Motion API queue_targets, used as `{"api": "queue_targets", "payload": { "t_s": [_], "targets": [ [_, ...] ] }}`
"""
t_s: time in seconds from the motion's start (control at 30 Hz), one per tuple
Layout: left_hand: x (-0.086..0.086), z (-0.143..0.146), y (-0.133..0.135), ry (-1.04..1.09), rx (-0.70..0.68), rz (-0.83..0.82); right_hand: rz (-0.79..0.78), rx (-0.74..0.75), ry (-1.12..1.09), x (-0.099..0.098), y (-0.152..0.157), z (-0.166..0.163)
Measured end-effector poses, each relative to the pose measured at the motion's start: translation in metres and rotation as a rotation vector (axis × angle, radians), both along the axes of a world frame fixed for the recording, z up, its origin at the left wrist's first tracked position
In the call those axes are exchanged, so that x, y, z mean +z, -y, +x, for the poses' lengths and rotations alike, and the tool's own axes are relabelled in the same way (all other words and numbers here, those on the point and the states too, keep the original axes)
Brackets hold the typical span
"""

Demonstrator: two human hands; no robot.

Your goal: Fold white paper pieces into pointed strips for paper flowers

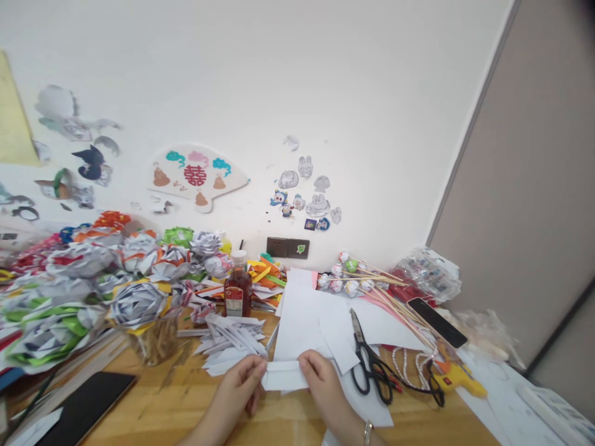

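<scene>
Your left hand (244,379) and right hand (321,381) each have a closed grip, pinching opposite ends of a folded white paper strip (285,375) — it is at the near middle of the table (186,406), above the wood. Just beyond your left fingers is a heap of paper slips (232,339), with a brown bottle (237,292) behind it; farther left, paper flowers (139,303) crowd the table. White sheets (297,313) spread ahead of you, overlapping. To your right, open black scissors (365,353) lie just beside that hand, their handles toward you, with a yellow glue gun (460,379) and a phone (437,322) farther out. The wall (372,124) bounds the far side, a grey panel (525,186) the right. Bare wood shows between your forearms and leftward — up to a dark flat device (88,409).
</scene>
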State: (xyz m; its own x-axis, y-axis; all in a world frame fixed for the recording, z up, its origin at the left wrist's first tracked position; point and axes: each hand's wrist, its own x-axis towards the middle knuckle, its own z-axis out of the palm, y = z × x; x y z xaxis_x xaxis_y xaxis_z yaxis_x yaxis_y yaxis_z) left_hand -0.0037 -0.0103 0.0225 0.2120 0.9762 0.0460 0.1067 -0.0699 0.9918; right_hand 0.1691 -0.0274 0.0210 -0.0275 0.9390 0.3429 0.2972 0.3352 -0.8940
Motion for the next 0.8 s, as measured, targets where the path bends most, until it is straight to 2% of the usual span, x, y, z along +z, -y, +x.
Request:
{"api": "queue_targets", "payload": {
  "t_s": [0.17,0.43,0.6,0.8],
  "targets": [
    [-0.0026,-0.0016,-0.0015,-0.019,0.008,0.014,0.006,-0.006,0.014,0.0030,0.0026,-0.0008],
    [0.0035,-0.0011,0.0020,-0.031,0.028,0.019,0.041,-0.027,0.098,0.0041,0.0041,-0.0023],
    [0.0039,-0.0020,0.0019,-0.069,0.040,0.067,0.054,0.008,0.151,0.0026,0.0062,-0.0036],
    [0.0059,-0.0008,0.0082,-0.097,-0.009,0.110,0.031,0.041,0.216,0.0030,0.0081,-0.0051]
  ]
}}
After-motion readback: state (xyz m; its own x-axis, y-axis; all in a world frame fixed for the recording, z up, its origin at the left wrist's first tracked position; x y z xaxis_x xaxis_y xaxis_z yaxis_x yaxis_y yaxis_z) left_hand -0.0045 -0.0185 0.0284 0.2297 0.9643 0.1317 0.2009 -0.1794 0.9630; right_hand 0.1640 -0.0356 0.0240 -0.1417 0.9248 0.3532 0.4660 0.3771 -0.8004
